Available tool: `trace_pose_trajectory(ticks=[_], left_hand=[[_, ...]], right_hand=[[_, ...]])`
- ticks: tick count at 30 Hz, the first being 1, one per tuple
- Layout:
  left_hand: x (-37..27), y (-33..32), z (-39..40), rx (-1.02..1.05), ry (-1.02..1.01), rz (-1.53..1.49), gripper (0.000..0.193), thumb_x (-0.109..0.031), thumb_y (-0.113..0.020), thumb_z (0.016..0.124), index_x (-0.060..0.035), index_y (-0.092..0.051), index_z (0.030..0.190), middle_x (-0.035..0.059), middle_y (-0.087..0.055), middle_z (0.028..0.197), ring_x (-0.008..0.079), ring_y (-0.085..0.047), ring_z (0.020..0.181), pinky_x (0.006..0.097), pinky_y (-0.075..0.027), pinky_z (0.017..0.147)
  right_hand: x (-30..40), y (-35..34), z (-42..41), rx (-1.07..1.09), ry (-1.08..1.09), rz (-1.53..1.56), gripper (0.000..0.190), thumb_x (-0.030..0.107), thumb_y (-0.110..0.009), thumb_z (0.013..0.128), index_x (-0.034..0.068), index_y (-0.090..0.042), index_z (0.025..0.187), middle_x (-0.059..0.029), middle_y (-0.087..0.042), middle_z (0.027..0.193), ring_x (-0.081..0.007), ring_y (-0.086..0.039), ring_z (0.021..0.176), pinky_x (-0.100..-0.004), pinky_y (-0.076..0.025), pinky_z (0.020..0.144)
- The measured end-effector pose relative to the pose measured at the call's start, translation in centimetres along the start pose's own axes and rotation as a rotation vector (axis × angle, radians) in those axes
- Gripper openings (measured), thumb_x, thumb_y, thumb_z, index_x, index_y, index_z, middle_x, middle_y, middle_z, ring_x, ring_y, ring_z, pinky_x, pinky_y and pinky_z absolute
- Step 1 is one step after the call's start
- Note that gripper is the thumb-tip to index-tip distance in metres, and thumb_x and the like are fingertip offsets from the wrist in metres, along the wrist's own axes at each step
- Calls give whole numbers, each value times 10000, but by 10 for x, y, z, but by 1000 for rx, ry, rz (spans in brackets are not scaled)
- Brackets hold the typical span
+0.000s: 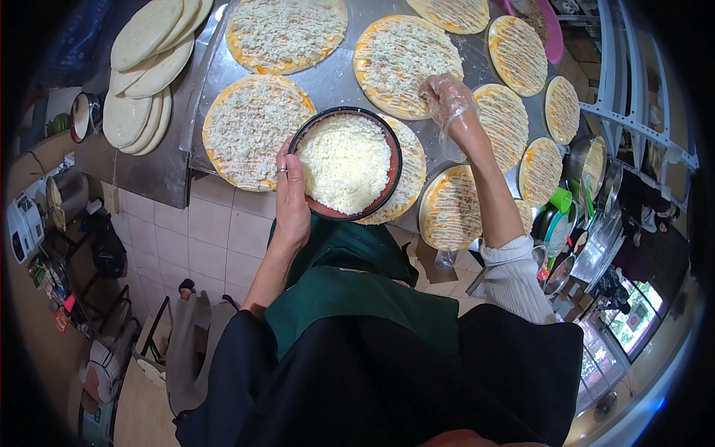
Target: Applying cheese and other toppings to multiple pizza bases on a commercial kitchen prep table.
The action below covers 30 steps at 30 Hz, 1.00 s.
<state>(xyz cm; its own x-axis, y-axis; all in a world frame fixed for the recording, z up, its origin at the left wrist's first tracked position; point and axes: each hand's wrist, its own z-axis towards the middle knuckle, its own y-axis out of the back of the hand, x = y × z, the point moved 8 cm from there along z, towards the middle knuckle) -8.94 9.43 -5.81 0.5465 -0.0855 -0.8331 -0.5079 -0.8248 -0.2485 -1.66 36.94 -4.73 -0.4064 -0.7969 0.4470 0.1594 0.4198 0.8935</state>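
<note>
My bare left hand [293,207], a ring on one finger, grips the left rim of a round dark-rimmed bowl [397,167]. Crumbled white cheese [345,162] fills much of this bowl, whose inner wall is reddish. My right hand [448,98] wears a clear plastic glove and hovers at or just over the right edge of a pizza [399,61] strewn with white crumbs. Its fingers are drawn together; whether they pinch any cheese is hidden. Partly under the bowl lies another pizza [412,162] with sauce stripes. A crumb-covered pizza [254,131] lies to the left.
Several striped pizzas [500,123] cover the right side of the metal table [335,89]. Plain flat dough bases [131,120] are stacked at the upper left. A pink basin [553,33] stands at the far right corner, and pots and utensils [586,162] crowd the right. Someone's legs [187,346] show behind at left.
</note>
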Motion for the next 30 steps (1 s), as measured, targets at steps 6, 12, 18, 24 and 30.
trace_pose_trajectory(ticks=[6, 12, 18, 24, 30], left_hand=[[-6, 2, -3, -23, -13, -12, 592, -450, -289, 978, -3, -267, 1365, 151, -377, 1330, 210, -351, 1243, 326, -253, 1058], [1, 6, -1, -22, -19, -20, 616, -470, -294, 971, -2, -263, 1369, 153, -371, 1338, 213, -345, 1251, 329, -252, 1060], [-2, 3, -3, -9, -26, -37, 621, -471, -299, 969, 0, -259, 1371, 153, -365, 1343, 216, -345, 1252, 330, -252, 1060], [-4, 3, -7, -45, -20, -16, 616, -463, -303, 971, 3, -258, 1371, 152, -366, 1341, 213, -347, 1248, 328, -256, 1056], [-1, 2, -8, -51, -20, -16, 613, -461, -302, 973, 3, -262, 1370, 148, -366, 1342, 210, -341, 1251, 325, -254, 1056]], right_hand=[[-40, 4, -8, 149, -322, 62, 167, 41, -525, 804, 39, -621, 940, -130, -610, 844, -238, -593, 793, -345, -465, 718], [-8, -4, -22, -48, -72, 226, 171, 8, -542, 806, 42, -611, 959, -128, -620, 839, -229, -590, 751, -333, -464, 686], [24, -18, -12, 15, 9, 166, 139, 5, -553, 806, 30, -613, 929, -141, -612, 842, -272, -604, 764, -337, -476, 691], [19, -17, 13, 16, -15, 190, 201, -21, -518, 802, 42, -624, 960, -145, -603, 836, -226, -590, 732, -326, -476, 680], [13, -18, 35, -37, 31, 99, 192, -20, -503, 817, 38, -629, 949, -142, -586, 830, -210, -569, 702, -313, -472, 662]])
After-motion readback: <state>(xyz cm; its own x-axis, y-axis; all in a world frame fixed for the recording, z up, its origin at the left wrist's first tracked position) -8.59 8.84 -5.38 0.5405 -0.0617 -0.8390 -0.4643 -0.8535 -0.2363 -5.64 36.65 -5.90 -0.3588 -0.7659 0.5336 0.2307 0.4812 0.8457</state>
